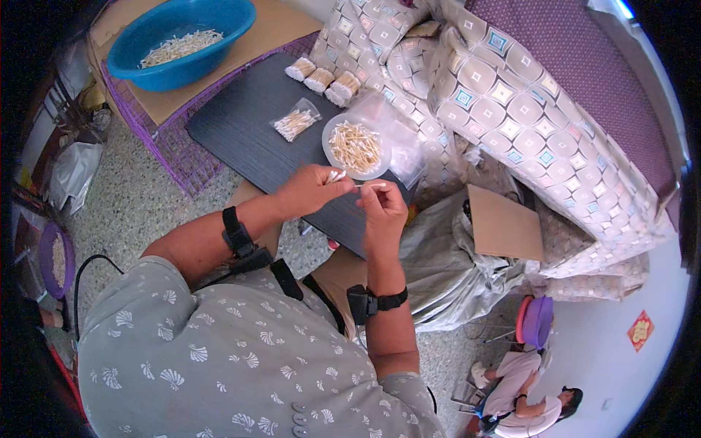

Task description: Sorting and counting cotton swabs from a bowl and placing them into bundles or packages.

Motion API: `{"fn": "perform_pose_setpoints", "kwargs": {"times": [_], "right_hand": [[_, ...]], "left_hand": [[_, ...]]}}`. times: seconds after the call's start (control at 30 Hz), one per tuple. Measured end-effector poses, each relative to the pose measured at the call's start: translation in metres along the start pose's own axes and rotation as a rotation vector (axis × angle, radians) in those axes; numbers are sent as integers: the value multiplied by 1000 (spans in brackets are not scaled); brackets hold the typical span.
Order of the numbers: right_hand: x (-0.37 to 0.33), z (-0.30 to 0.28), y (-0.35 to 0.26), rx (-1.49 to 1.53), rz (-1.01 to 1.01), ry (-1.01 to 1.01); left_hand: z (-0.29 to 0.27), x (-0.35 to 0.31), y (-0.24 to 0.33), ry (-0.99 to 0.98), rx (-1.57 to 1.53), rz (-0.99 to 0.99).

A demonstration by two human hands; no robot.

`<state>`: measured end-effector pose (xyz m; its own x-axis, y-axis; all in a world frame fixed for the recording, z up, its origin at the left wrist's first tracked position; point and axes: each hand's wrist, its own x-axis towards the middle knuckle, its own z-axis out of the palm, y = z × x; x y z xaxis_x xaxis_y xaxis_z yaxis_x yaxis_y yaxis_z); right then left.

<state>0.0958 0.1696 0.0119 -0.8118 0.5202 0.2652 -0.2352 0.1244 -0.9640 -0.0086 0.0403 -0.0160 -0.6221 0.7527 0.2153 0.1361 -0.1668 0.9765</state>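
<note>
My left hand [314, 191] is closed on a few cotton swabs [334, 176], their white tips showing past the thumb. Close beside it, my right hand [383, 208] pinches a single cotton swab [372, 185] between thumb and fingertips. Both hands are over the near edge of a dark board [241, 109]. Just beyond them stands a round white bowl [387, 150] holding many loose swabs. Farther back lie a clear bag of swabs [297, 123] and several packed swab bundles [320, 79] in a row.
Clear plastic bags [405, 157] lie right of the bowl. A blue basin [175, 79] of swabs rests on cardboard at the far left, beside purple wire mesh [175, 164]. Patterned fabric [504, 87] and a cardboard piece [504, 223] border the right. Another person [522, 401] sits lower right.
</note>
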Motion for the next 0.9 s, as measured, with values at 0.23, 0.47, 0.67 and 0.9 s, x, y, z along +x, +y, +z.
{"fn": "perform_pose_setpoints", "kwargs": {"times": [0.23,0.47,0.67,0.9], "right_hand": [[-1,-5,8,-184,-35,-99],[-9,5,-5,-191,206,-208],[-8,6,8,-227,157,-189],[-1,10,19,12,224,-135]], "left_hand": [[10,-3,0,-62,-119,-43],[2,1,26,0,-372,-179],[4,6,6,-111,-406,-73],[-1,10,-9,-121,-266,-63]]}}
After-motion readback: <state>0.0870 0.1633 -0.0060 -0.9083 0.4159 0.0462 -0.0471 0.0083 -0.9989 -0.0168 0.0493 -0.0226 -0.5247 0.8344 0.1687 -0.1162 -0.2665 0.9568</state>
